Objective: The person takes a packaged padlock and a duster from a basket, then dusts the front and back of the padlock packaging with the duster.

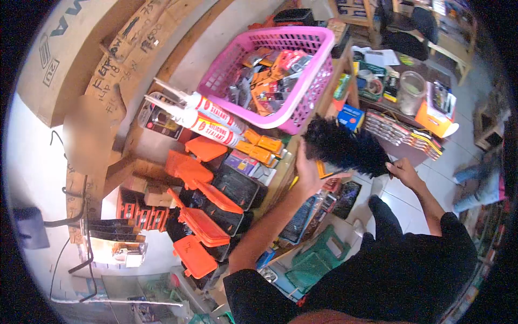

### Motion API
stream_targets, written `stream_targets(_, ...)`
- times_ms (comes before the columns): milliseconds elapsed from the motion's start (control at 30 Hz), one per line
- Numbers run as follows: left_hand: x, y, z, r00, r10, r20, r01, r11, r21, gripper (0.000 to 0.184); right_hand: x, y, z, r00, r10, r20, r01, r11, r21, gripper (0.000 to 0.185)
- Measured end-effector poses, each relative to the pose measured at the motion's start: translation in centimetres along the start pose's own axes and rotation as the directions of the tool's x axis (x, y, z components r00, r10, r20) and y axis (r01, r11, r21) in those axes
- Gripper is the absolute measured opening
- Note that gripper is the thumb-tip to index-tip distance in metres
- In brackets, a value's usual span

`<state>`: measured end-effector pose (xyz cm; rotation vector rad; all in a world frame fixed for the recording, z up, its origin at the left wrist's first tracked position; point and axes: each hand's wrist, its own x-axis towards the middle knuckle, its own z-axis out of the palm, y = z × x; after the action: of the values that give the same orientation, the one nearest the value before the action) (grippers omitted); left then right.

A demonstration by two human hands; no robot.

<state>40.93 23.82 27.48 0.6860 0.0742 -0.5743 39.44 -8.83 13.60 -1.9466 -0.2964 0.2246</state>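
Note:
My right hand (403, 171) is closed at the right end of a fluffy black duster (345, 148); its handle is mostly hidden. The duster spans the space between my two hands. My left hand (312, 171) is by the duster's left end, thumb up and fingers reaching under it. Between that thumb and fingers sits a flat orange-edged item (326, 169), largely covered by the bristles. Close by on the left are small orange boxes (264, 146) and a pink plastic basket (294, 116) filled with packaged goods.
Two silicone sealant tubes (208, 125) lie beside the basket. Black cases with open orange lids (210, 224) line the shelf below them. A clear plastic jar (412, 89) and boxed goods stand on the right. Another person's legs (477, 186) show at the far right.

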Motion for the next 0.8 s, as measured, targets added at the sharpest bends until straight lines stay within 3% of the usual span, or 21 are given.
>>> stream_targets(100,-0.2,0.1,-0.1,0.997,-0.076,0.013,0.077,0.996,-0.040,0.086,-1.7,-2.2,-2.7,0.994,0.082,-0.078,-0.090,0.990,-0.110,0.060)
stream_targets(167,-0.1,0.1,-0.2,0.997,-0.042,0.059,0.040,0.999,0.032,0.086,-2.8,-3.1,-3.8,0.991,0.107,-0.086,-0.122,0.973,-0.195,0.059)
stream_targets(267,0.1,-0.1,0.2,0.998,0.040,0.055,-0.046,0.991,0.125,0.088,-4.3,-3.8,-3.4,0.996,0.092,-0.007,-0.092,0.985,-0.147,0.058)
stream_targets(367,0.0,-0.1,0.3,0.999,0.037,-0.017,-0.034,0.985,0.168,0.091,-4.6,-4.7,-3.1,0.988,0.076,-0.135,-0.091,0.990,-0.107,0.060)
stream_targets(467,0.7,-0.1,-2.0,0.981,-0.172,0.092,0.174,0.984,-0.023,0.093,-4.2,-3.9,-2.3,0.986,0.048,-0.160,-0.066,0.992,-0.107,0.061)
stream_targets(500,0.5,0.2,-1.0,0.981,-0.124,0.152,0.117,0.992,0.056,0.100,-4.5,-4.9,-2.3,0.988,0.119,-0.098,-0.133,0.980,-0.150,0.061)
stream_targets(567,0.2,0.1,-0.1,0.997,-0.039,0.070,0.033,0.996,0.086,0.100,-4.2,-3.6,-2.4,0.989,0.080,-0.122,-0.101,0.979,-0.175,0.061)
stream_targets(700,0.5,0.2,-1.8,0.971,-0.165,0.173,0.159,0.986,0.048,0.091,-4.4,-2.8,-1.4,0.982,0.110,-0.153,-0.124,0.988,-0.088,0.056)
stream_targets(800,0.5,0.1,0.5,0.999,-0.013,0.048,0.010,0.998,0.064,0.097,-5.0,-4.3,-0.4,0.980,0.135,-0.147,-0.141,0.989,-0.035,0.057)
